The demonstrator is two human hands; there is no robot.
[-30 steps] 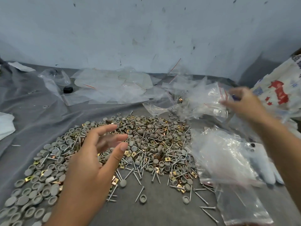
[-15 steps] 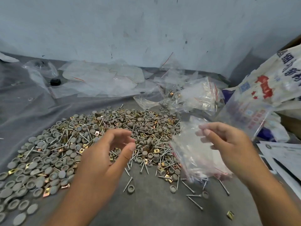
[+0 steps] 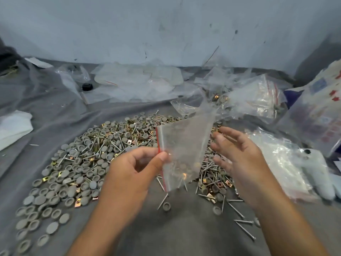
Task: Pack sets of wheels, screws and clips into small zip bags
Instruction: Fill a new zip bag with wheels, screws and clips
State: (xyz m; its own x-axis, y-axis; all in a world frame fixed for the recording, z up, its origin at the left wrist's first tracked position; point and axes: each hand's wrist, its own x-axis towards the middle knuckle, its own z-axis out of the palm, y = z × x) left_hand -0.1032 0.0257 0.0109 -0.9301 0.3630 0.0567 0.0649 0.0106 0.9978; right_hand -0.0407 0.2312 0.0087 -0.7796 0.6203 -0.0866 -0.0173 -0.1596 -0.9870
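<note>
Pinching the red zip edge of a small clear zip bag (image 3: 184,148) between thumb and fingers, the left hand (image 3: 132,172) holds it upright, long axis running 6 to 12 o'clock. The right hand (image 3: 238,159), fingers loosely spread and holding nothing, waits just at the bag's 3 o'clock. Beyond lies the heap: dull grey round wheels (image 3: 77,169), slim shiny screws (image 3: 238,211), brassy square clips (image 3: 210,195).

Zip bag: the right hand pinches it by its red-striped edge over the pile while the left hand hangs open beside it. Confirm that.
Not quite. The head view shows the left hand pinching the zip bag by its red-striped edge over the pile; the right hand hangs open beside it.
</note>
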